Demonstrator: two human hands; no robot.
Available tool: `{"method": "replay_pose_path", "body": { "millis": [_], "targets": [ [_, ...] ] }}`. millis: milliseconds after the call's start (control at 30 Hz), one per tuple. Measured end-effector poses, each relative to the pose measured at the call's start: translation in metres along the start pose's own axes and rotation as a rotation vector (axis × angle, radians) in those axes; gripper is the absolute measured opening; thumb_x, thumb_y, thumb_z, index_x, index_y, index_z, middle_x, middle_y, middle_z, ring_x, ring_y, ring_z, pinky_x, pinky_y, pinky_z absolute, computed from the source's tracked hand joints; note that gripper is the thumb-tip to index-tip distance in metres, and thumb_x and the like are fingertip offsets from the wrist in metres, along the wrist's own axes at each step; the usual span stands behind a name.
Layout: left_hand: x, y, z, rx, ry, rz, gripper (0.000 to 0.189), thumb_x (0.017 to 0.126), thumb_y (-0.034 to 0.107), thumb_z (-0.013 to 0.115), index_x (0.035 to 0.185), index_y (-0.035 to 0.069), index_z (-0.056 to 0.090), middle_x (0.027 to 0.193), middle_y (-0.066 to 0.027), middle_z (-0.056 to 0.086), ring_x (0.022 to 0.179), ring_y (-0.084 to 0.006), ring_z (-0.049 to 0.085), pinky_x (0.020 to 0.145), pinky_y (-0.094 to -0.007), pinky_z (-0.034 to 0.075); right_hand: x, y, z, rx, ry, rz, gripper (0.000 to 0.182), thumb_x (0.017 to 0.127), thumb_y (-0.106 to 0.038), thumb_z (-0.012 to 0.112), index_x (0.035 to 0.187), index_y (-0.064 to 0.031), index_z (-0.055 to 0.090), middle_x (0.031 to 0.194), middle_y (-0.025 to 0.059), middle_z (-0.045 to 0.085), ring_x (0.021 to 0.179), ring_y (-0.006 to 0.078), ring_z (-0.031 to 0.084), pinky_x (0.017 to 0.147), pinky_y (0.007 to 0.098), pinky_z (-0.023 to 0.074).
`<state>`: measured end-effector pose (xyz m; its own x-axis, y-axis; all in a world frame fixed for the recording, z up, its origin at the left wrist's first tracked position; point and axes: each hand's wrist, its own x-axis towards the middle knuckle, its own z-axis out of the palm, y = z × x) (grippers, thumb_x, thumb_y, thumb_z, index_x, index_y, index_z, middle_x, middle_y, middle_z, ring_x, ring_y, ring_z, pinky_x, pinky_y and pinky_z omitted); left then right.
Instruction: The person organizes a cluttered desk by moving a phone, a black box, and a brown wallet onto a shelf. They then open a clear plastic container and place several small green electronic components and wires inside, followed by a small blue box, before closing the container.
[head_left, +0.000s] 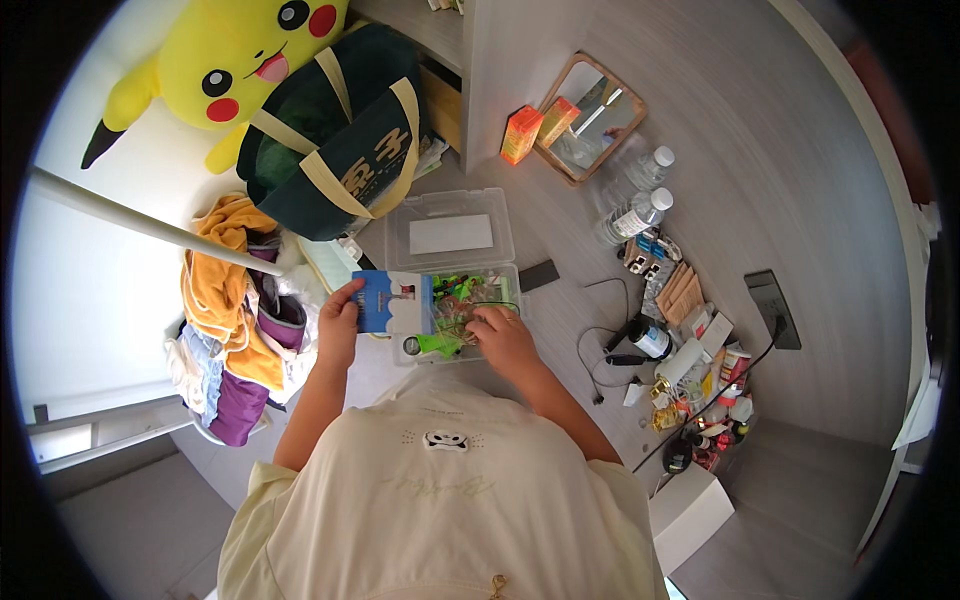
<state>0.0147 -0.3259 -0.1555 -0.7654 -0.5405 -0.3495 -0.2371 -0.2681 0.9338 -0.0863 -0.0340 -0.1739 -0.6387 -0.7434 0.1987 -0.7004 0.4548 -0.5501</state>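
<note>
Held by its left end between the thumb and fingers of my left hand (341, 319) is a blue and white printed card or booklet (390, 301). It covers part of a clear plastic case (457, 358). Inside the case lie bright green pieces (442, 343), black pieces and tangled wires (459, 309). My right hand (504, 334) reaches over the case's right side, fingertips down at the wires; whether it grips one cannot be told. The case's lid (450, 196) lies folded back behind it, with a white rectangle (451, 234) on it.
Behind the case stand a dark green tote bag (315, 169) and a yellow plush toy (180, 67). Clothes (232, 322) are piled at left. To the right are a black block (539, 275), clear bottles (637, 217), a mirror (592, 120), cables (592, 360) and a heap of small items (697, 375).
</note>
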Motion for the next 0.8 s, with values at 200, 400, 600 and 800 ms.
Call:
{"method": "replay_pose_path", "body": {
  "millis": [200, 400, 600, 800],
  "targets": [
    [-0.008, 0.021, 0.000, -0.397, -0.001, 0.014, 0.037, 0.093, -0.003, 0.043, 0.127, -0.001, 0.058, 0.117, -0.0093, 0.062, 0.099, -0.0153, 0.061, 0.089, -0.0287, 0.051, -0.007, -0.001, -0.012, 0.115, 0.035, -0.048, 0.034, 0.078, -0.010, 0.066, 0.112, -0.0122, 0.064, 0.125, 0.0058, 0.055, 0.118, 0.0294, 0.051, 0.098, 0.0409, 0.0453],
    [-0.017, 0.024, 0.032, -0.319, -0.082, -0.055, 0.037, 0.093, 0.000, 0.044, 0.127, 0.001, 0.059, 0.110, -0.0056, 0.063, 0.088, -0.0100, 0.058, 0.079, -0.0223, 0.048, -0.015, 0.004, -0.033, 0.129, 0.283, 0.103, 0.033, 0.078, -0.005, 0.065, 0.111, -0.0061, 0.061, 0.116, 0.0132, 0.057, 0.108, 0.0358, 0.053, 0.094, 0.0426, 0.0438],
    [-0.027, -0.007, 0.053, 0.456, -0.275, 0.178, 0.039, 0.090, 0.002, 0.052, 0.129, 0.009, 0.058, 0.129, -0.0135, 0.050, 0.094, -0.0163, 0.057, 0.074, -0.0253, 0.050, -0.049, 0.043, -0.052, 0.041, 0.470, 0.275, 0.030, 0.081, -0.003, 0.061, 0.111, -0.0050, 0.060, 0.114, 0.0149, 0.058, 0.106, 0.0364, 0.053, 0.093, 0.0449, 0.0424],
    [-0.039, 0.016, 0.071, 1.215, -0.273, 0.758, 0.052, 0.077, 0.021, 0.072, 0.127, 0.015, 0.058, 0.146, -0.0177, 0.035, 0.126, -0.0412, 0.040, 0.108, -0.0518, 0.031, -0.079, 0.078, -0.058, -0.222, 0.459, 0.475, 0.042, 0.082, -0.006, 0.061, 0.122, -0.0064, 0.053, 0.125, 0.0164, 0.051, 0.114, 0.0373, 0.049, 0.098, 0.0459, 0.0410]
  ]
}}
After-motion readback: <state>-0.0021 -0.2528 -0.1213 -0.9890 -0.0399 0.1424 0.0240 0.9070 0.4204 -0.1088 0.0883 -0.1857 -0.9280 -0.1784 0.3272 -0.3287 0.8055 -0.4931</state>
